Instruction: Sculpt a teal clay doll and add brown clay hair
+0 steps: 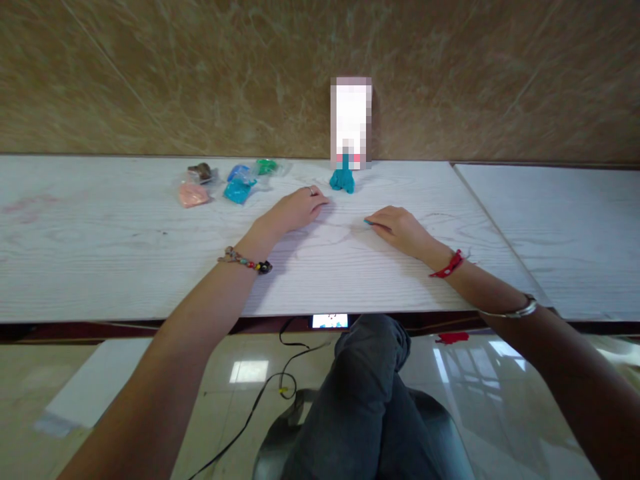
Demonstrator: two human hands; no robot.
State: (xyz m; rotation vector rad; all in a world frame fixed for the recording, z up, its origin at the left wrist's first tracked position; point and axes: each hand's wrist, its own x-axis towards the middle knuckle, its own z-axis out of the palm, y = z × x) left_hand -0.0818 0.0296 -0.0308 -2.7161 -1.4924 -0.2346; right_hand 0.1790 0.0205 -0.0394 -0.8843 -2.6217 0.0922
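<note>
My right hand (397, 228) is closed in a pinch on a small piece of teal clay (368, 221), held just above or against the white tabletop (320, 267). My left hand (303, 208), a ring on one finger, rests low over the tabletop with its fingertips pointing right and apart; nothing shows in it. Just beyond its fingertips stands a teal clay figure (343, 179), with a lumpy wide base and a narrow upright part on top. It touches neither hand.
Behind the figure, a blurred-out phone-like panel (351, 120) leans on the brown marbled wall (200, 80). Clear bags hold peach (193, 195), brown (203, 172), blue (240, 188) and green (267, 166) clay at the left back. A black cable (255, 400) lies on the floor.
</note>
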